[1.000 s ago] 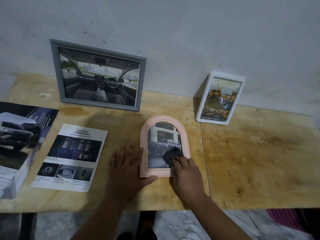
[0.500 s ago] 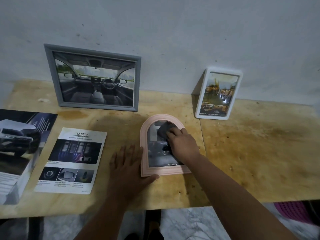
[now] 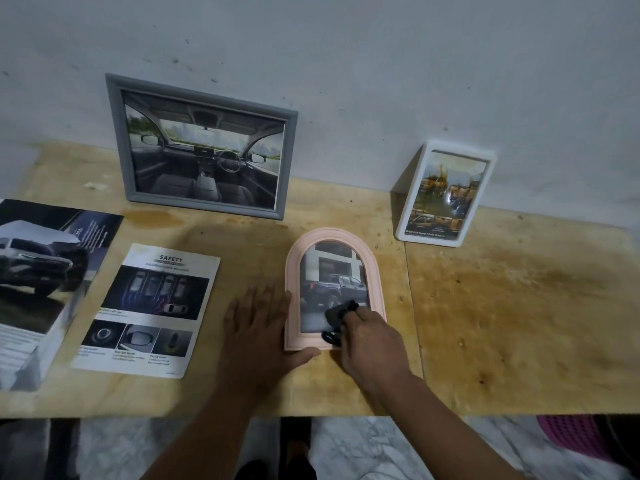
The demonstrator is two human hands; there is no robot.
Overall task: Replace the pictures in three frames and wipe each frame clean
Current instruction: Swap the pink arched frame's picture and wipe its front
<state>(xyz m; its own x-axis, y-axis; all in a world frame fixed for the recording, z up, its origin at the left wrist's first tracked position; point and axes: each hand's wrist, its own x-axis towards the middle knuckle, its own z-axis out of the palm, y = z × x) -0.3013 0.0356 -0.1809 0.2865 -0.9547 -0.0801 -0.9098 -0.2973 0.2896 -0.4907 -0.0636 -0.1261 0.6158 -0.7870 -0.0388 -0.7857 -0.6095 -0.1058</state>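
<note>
A pink arched frame (image 3: 375, 271) lies flat on the wooden table (image 3: 519, 323), holding a picture of a dark pickup truck. My right hand (image 3: 370, 337) grips a small dark cloth (image 3: 337, 313) and presses it on the lower right of the glass. My left hand (image 3: 258, 330) lies flat on the table against the frame's left edge, its thumb along the frame's bottom edge. A grey frame (image 3: 204, 147) with a car-interior picture leans on the wall at the back. A white frame (image 3: 446, 194) with a yellowish picture leans at the back right.
A safety leaflet (image 3: 149, 310) lies left of my left hand. An open car brochure (image 3: 41, 271) sits at the far left. A pink basket (image 3: 575, 434) shows below the table's front right edge, on a marbled floor.
My right hand has drawn the cloth from the top of the pink frame's glass back down to its lower right. My left hand has stayed put beside the frame.
</note>
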